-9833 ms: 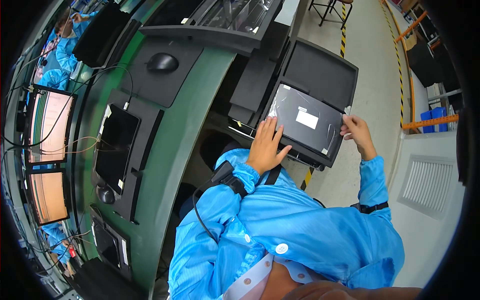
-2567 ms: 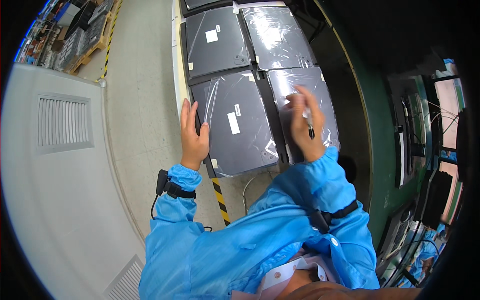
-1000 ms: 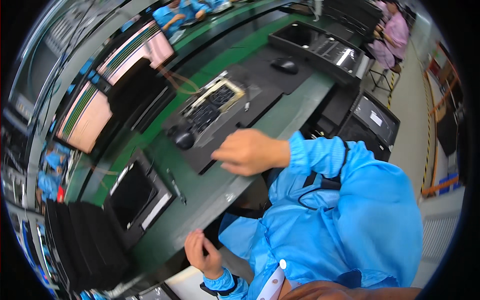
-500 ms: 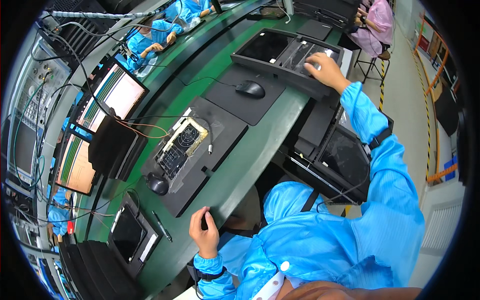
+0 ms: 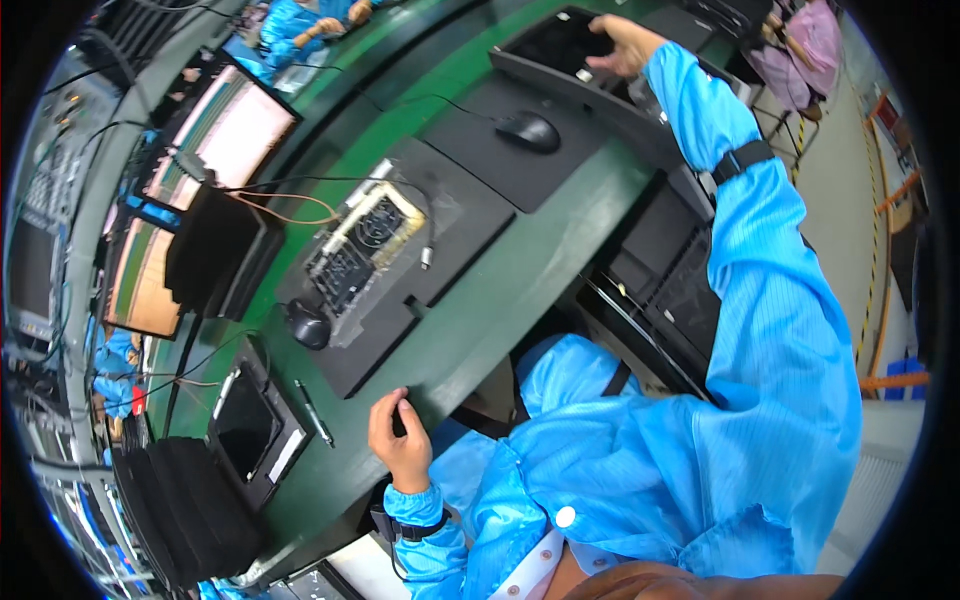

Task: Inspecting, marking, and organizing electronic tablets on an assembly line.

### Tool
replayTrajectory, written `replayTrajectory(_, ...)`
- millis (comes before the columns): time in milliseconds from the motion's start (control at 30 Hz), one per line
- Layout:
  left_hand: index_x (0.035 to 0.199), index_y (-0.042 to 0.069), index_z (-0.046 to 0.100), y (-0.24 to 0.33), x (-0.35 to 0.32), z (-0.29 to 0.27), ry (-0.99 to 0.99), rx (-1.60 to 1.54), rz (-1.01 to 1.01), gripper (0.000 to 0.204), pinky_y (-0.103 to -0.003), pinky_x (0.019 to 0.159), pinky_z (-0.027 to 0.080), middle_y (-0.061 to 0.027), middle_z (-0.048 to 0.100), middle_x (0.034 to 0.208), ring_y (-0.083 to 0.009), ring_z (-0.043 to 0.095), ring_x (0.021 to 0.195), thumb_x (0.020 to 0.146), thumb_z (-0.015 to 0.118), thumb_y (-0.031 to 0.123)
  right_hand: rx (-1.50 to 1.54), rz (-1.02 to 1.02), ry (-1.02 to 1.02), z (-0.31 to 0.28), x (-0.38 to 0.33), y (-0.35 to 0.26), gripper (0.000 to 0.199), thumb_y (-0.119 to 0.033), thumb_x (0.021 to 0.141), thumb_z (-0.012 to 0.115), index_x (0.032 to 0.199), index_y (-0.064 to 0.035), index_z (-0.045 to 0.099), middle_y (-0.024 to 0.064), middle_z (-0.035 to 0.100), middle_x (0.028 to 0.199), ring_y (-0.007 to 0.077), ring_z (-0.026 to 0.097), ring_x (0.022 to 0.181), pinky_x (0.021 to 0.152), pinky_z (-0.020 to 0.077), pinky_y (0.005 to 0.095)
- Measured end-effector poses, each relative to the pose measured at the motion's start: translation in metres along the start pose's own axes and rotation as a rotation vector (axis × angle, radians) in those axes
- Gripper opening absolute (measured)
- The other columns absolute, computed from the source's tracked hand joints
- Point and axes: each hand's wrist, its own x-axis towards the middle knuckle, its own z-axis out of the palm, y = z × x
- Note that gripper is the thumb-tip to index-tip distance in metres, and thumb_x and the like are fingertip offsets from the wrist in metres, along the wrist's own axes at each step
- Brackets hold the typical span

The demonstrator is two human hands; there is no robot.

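Note:
My right hand point(image 5: 625, 47) reaches to the far right, over a shallow black tray point(image 5: 560, 85). Its thumb and fingers stand apart above a dark glossy panel point(image 5: 565, 42) in the tray, and I see nothing held between them. Whether the fingertips touch the panel I cannot tell. Clear film point(image 5: 645, 98) shows in the tray beside my wrist. My left hand point(image 5: 402, 445) hovers by the bench's near edge, loosely curled with a gap between thumb and fingers and nothing visible in it. A pen point(image 5: 315, 413) lies on the bench to its left.
A black pad on the green bench point(image 5: 480, 320) bears a cream-framed fixture point(image 5: 370, 245) with cables and a black mouse point(image 5: 305, 325). Another mouse point(image 5: 528, 131) sits farther right. Monitors point(image 5: 215, 125) and a tablet-like device point(image 5: 247, 425) stand left. More trays point(image 5: 665, 250) are below right. Co-workers sit beyond.
My right hand has moved left and away across the tray, from the film-covered part to the dark panel. My left hand stays curled near the edge. The whole view has shifted a little.

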Motion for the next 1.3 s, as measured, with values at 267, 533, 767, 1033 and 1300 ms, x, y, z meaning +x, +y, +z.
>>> replayTrajectory(267, 0.098, -0.002, 0.068, 0.000, -0.001, 0.003, -0.025, 0.026, 0.005, 0.014, -0.035, 0.080, 0.053, -0.0156, 0.070, 0.095, -0.0284, 0.068, 0.088, 0.088, 0.060, -0.007, 0.562, -0.006, 0.058, -0.015, 0.042, 0.015, 0.069, -0.017, 0.092, 0.064, 0.145, -0.0025, 0.022, 0.0276, 0.043, 0.130, 0.0289, 0.071, 0.081, 0.038, 0.0413, 0.0240)
replayTrajectory(533, 0.097, -0.002, 0.068, -0.001, 0.000, 0.002, 0.001, 0.068, 0.082, 0.012, -0.034, 0.080, 0.052, -0.0146, 0.070, 0.095, -0.0256, 0.068, 0.087, 0.089, 0.060, -0.005, 0.216, -0.120, -0.043, 0.028, 0.033, 0.023, 0.026, -0.032, 0.093, 0.068, 0.085, -0.0107, 0.057, 0.0006, 0.055, 0.071, 0.0098, 0.049, 0.056, 0.044, 0.0354, 0.0229)
replayTrajectory(767, 0.120, -0.004, 0.061, 0.022, 0.016, -0.010, 0.084, -0.226, 0.030, 0.027, -0.037, 0.093, 0.050, -0.0167, 0.070, 0.105, -0.0279, 0.067, 0.099, 0.094, 0.057, 0.002, 0.231, -0.615, -0.175, 0.022, -0.062, 0.022, 0.019, -0.024, 0.094, 0.063, 0.095, -0.0052, 0.065, 0.0037, 0.067, 0.082, 0.0128, 0.061, 0.065, 0.052, 0.0427, 0.0268)
replayTrajectory(1033, 0.145, 0.002, 0.042, 0.057, 0.064, 0.053, -0.485, -1.786, -0.549, 0.060, -0.052, 0.107, 0.043, -0.0173, 0.056, 0.138, -0.0315, 0.054, 0.128, 0.097, 0.059, 0.034, -0.219, -0.516, -0.898, 0.088, -0.208, 0.115, 0.027, -0.030, 0.101, 0.058, 0.103, -0.0057, 0.070, -0.0002, 0.068, 0.086, 0.0067, 0.062, 0.080, 0.068, 0.0472, 0.0240)
replayTrajectory(1300, 0.126, 0.002, 0.059, 0.012, 0.004, -0.014, 0.004, -1.582, -0.793, 0.038, -0.046, 0.101, 0.050, -0.0132, 0.066, 0.120, -0.0287, 0.064, 0.113, 0.088, 0.061, 0.005, -1.003, -1.587, 0.189, 0.120, -0.124, 0.146, 0.053, -0.030, 0.083, 0.074, 0.129, -0.0087, 0.061, 0.0189, 0.052, 0.137, 0.0359, 0.050, 0.127, 0.105, 0.0398, 0.0464)
